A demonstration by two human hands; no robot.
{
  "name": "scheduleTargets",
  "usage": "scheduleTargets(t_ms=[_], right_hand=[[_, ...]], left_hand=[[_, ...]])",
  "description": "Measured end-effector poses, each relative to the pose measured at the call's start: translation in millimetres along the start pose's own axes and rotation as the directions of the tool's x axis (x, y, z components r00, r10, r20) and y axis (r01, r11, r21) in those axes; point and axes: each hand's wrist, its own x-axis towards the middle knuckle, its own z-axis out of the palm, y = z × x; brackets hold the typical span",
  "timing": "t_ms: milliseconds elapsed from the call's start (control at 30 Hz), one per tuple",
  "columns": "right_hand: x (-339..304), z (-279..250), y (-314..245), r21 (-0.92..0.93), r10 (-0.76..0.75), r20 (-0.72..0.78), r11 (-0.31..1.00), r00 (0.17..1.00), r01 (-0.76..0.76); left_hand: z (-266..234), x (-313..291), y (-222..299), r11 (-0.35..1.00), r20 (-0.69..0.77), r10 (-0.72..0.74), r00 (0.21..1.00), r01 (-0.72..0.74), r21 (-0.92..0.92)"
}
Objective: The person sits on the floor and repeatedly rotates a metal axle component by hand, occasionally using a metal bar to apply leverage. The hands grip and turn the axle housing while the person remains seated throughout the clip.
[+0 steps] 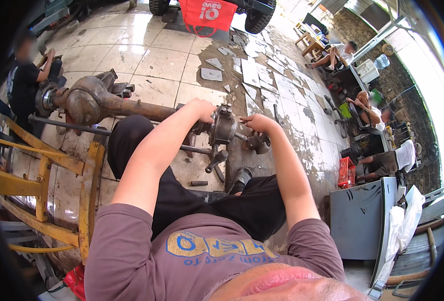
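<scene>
A rusty vehicle axle [144, 109] lies across the floor in front of me, with its round differential housing [84, 103] at the left. At its right end is a greasy steering knuckle [223, 129] with bolts on top. My left hand [202, 110] is closed over the axle just left of the knuckle, its fingertips partly hidden. To the right of the knuckle, my right hand [258, 123] has its fingers drawn together by the stub shaft [242, 136]; what they pinch, if anything, is too small to tell. A tie rod [197, 149] runs below the axle.
A yellow metal frame [89, 195] stands close at my left. Broken tiles [252, 72] litter the floor ahead. At right are a grey cabinet [357, 210] and a red crate [346, 172]. One person [29, 80] sits at left; several others sit along the right.
</scene>
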Motion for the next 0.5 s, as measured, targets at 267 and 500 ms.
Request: scheduleTargets(t_ms=[267, 500], right_hand=[[27, 47, 20, -0.115, -0.105, -0.181, 0.99, 0.978, 0.085], [29, 94, 34, -0.037, -0.224, -0.233, 0.974, 0.946, 0.222]], left_hand=[[36, -11, 2, 0.967, -0.266, 0.252, 0.93, -0.253, 0.032], [47, -39, 0, 0.934, -0.361, 0.332, 0.871, -0.358, -0.005]])
